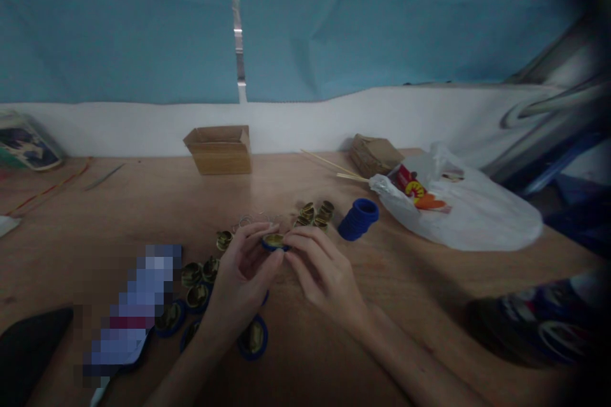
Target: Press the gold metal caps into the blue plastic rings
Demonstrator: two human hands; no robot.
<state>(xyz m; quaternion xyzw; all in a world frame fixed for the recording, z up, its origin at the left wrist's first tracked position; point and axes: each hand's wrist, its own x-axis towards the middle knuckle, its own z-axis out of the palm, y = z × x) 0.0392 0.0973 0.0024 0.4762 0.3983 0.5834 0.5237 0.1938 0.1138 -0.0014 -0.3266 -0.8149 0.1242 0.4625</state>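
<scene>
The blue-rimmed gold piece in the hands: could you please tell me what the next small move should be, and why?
Perhaps the left hand and right hand should press evenly round the blue-rimmed gold piece: both hold it, whether its rim is fully seated cannot be told, and similar pieces lying nearby have blue rims around gold centres.

Your bare forearms come in from the lower edge, the left forearm (203, 356) slanting inward to the right, the right forearm (410, 353) slanting inward to the left. Your left hand (245, 276) curls with its thumb raised toward the fingers; your right hand (327, 270), back upward, bends its fingers to meet it in a pinch.
</scene>
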